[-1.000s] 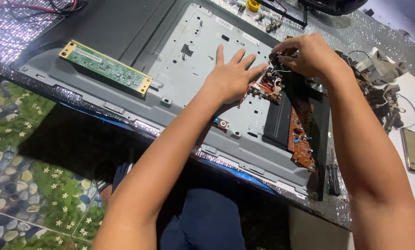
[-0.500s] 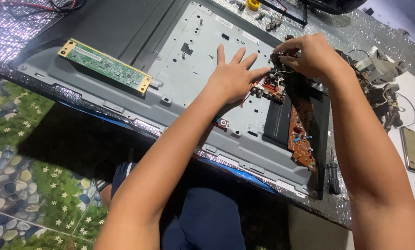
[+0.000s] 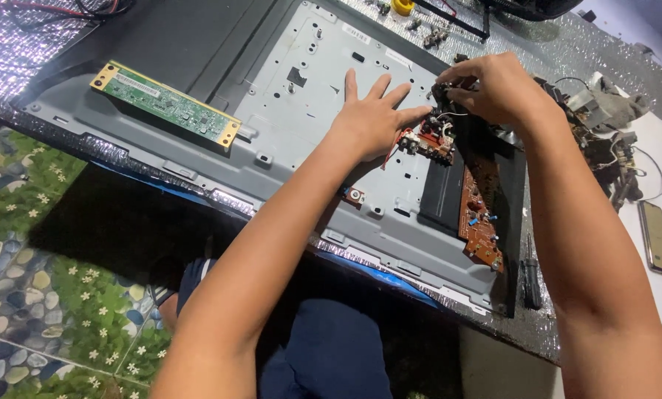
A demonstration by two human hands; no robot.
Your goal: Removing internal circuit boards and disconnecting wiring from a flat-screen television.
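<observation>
My left hand [image 3: 372, 118] lies flat, fingers spread, on the grey metal back panel [image 3: 309, 81] of an opened flat screen, its fingertips against a small brown circuit board [image 3: 431, 144]. My right hand [image 3: 493, 89] is curled over the top of that board, fingers pinched on a dark part with thin wires; what exactly it grips is hidden. A longer brown circuit board [image 3: 479, 214] runs down the panel's right side beside a black strip [image 3: 442, 192].
A green circuit board with gold ends [image 3: 165, 103] lies on the panel's left. A black screwdriver [image 3: 530, 270] and a phone [image 3: 654, 236] rest at the right. Loose cables and parts [image 3: 604, 125] pile behind my right hand. Silver foil sheet [image 3: 21, 37] covers the table.
Both hands stay over the small brown board; only slight finger movement shows.
</observation>
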